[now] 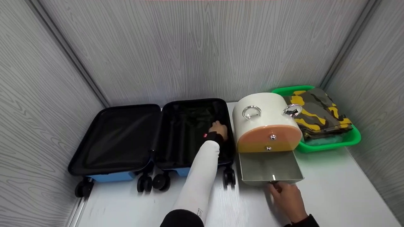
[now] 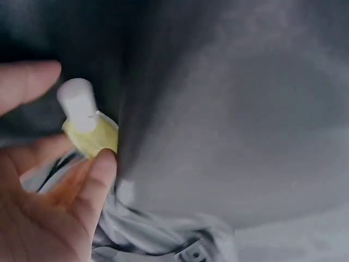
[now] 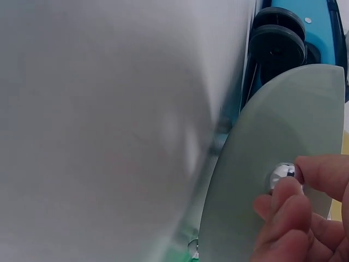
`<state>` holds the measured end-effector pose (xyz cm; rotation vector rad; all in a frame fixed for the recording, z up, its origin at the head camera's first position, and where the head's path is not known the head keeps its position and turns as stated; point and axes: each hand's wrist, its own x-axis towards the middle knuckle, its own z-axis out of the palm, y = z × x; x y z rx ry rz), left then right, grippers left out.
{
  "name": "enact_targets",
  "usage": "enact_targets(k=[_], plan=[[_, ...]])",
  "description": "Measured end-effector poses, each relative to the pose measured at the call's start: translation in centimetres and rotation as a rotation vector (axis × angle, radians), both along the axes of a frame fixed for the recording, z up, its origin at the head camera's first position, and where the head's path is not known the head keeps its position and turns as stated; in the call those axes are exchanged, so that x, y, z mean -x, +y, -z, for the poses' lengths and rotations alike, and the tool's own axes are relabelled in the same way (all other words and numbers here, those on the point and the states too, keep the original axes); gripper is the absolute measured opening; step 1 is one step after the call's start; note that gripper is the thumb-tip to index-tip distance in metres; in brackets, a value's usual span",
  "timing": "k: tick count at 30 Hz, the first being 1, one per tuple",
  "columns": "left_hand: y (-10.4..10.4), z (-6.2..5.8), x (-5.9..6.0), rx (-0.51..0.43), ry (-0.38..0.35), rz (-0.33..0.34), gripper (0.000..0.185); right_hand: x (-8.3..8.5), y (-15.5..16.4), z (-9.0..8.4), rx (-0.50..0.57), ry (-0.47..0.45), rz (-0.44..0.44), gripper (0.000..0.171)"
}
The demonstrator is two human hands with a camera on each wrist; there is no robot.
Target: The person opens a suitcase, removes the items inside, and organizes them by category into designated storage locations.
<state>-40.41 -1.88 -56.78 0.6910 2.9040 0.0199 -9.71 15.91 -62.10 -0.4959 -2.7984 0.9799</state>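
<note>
Here, the left hand [image 1: 217, 128] pinches a small bottle [image 2: 87, 125], apparently inside the suitcase [image 1: 189, 132]; the right hand [image 1: 285, 195] grips the drawer knob [image 3: 282, 176], which could slip.

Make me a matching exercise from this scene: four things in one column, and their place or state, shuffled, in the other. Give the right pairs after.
Things:
1. suitcase
2. camouflage cloth
3. small yellow bottle
4. silver knob

Places or states:
A. pinched by the right hand on the pulled-out drawer front
B. lying in the green tray
C. held in the left hand
D. lying open on the table, black lining showing

Pairs: 1-D, 2-B, 3-C, 4-A
</note>
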Motion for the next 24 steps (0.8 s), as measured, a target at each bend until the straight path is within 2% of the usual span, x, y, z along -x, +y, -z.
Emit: enact_targets(k=[4, 8, 12, 13, 14, 17, 19, 20, 21, 24], plan=[[-0.3, 0.6, 0.3, 0.019, 0.044, -0.001, 0.034, 0.0, 0.1, 0.1, -0.005, 0.007, -0.002, 0.022], [-0.8, 0.8, 0.3, 0.022, 0.043, -0.017, 0.04, 0.0, 0.1, 0.2, 0.001, 0.002, -0.007, 0.021], [-1.3, 0.0, 0.4, -0.031, 0.023, -0.03, 0.042, 0.1, 0.1, 0.4, 0.011, 0.005, -0.017, 0.021], [-1.4, -0.3, 0.5, -0.057, 0.006, -0.032, 0.041, 0.2, 0.1, 0.4, 0.012, 0.008, -0.02, 0.021], [-1.5, -0.2, 1.1, -0.088, 0.001, -0.028, 0.039, 0.2, 0.1, 0.4, 0.012, 0.01, -0.022, 0.021], [-1.8, -1.5, 1.4, -0.157, -0.038, -0.032, 0.04, 0.1, 0.0, 0.4, 0.005, 0.034, -0.024, 0.02], [-2.2, -2.4, 1.1, -0.214, -0.052, -0.039, 0.044, 0.1, 0.0, 0.4, -0.003, 0.048, -0.026, 0.02], [-2.4, -2.9, 0.8, -0.236, -0.049, -0.041, 0.048, 0.0, 0.0, 0.4, -0.008, 0.056, -0.025, 0.019], [-2.7, -4.1, 0.0, -0.252, -0.055, -0.048, 0.052, 0.0, 0.0, 0.4, -0.013, 0.067, -0.026, 0.02], [-3.4, -6.2, -1.5, -0.337, -0.056, -0.049, 0.06, 0.0, 0.1, 0.4, -0.022, 0.074, -0.032, 0.019]])
